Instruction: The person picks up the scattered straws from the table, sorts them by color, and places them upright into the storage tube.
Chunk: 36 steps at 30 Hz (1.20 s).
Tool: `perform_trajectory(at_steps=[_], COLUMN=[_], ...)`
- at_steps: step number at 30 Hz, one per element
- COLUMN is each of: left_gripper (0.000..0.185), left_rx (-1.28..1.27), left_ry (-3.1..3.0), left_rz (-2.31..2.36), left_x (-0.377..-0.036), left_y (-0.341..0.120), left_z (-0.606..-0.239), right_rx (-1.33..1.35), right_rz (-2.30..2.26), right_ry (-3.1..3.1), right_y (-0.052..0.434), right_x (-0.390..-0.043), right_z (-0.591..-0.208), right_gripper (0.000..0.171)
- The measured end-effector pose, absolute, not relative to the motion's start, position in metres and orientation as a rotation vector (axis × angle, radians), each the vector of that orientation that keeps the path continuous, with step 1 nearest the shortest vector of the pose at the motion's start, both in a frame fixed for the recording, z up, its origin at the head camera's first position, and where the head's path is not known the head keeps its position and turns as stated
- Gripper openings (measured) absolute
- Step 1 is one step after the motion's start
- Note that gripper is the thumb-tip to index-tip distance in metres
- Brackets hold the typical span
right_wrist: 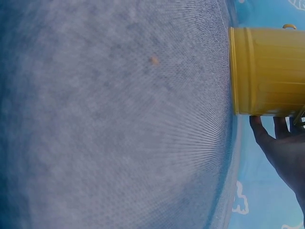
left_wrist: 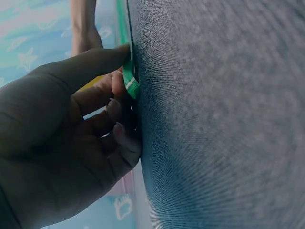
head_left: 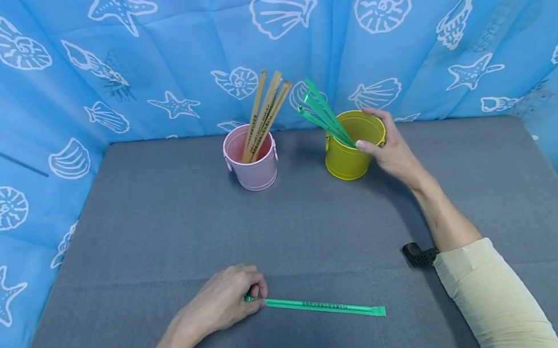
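Observation:
A green paper-wrapped straw (head_left: pixel 325 306) lies across the near part of the grey table. My left hand (head_left: pixel 228 297) pinches its left end between thumb and fingers, low against the cloth; the left wrist view shows the green tip (left_wrist: pixel 132 88) between them. Farther back on the right, my right hand (head_left: pixel 394 152) grips the yellow bucket (head_left: pixel 347 160) at its right side, thumb at the near rim and fingers around the far side. The bucket stands upright, with several green wrapped straws (head_left: pixel 326 114) leaning left inside it. In the right wrist view, fingers (right_wrist: pixel 281 129) touch the bucket's side.
Left of the yellow bucket stands a pink bucket (head_left: pixel 254 172) holding a few brown wrapped straws (head_left: pixel 264 118). The grey cloth-covered table (head_left: pixel 161 227) ends at a blue curtain (head_left: pixel 182 47) with white shells and starfish. A black wrist camera (head_left: pixel 419 254) sits by the right sleeve.

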<state>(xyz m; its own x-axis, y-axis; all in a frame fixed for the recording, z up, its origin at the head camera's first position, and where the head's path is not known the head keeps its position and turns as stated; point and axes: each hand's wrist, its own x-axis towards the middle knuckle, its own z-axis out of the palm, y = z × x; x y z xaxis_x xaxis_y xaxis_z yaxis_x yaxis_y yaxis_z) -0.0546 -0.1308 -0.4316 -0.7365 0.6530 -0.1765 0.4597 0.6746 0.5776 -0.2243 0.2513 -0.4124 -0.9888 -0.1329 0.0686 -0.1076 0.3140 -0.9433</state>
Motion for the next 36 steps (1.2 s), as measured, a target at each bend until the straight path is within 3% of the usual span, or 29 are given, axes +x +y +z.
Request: perform_trajectory(at_steps=[8,28,36], left_gripper=[0.016,0.011,0.014], left_rx=[0.830,0.898,0.898], left_ry=[2.472,2.386,2.392], left_rz=[0.775,1.575,1.643], left_x=[-0.057,-0.078,-0.089], left_y=[-0.132,-0.128,-0.126], left_z=[-0.431,-0.417,-0.407], right_rx=[-0.249,-0.225,-0.223], right_rz=[-1.811,-1.789,-1.812], right_ry=[2.555,2.556,2.512], right_y=[0.255,0.254,0.246], right_x=[-0.229,-0.228,-0.218], right_z=[-0.422,-0.422,-0.401], right_gripper=[0.071,0.072,0.071])
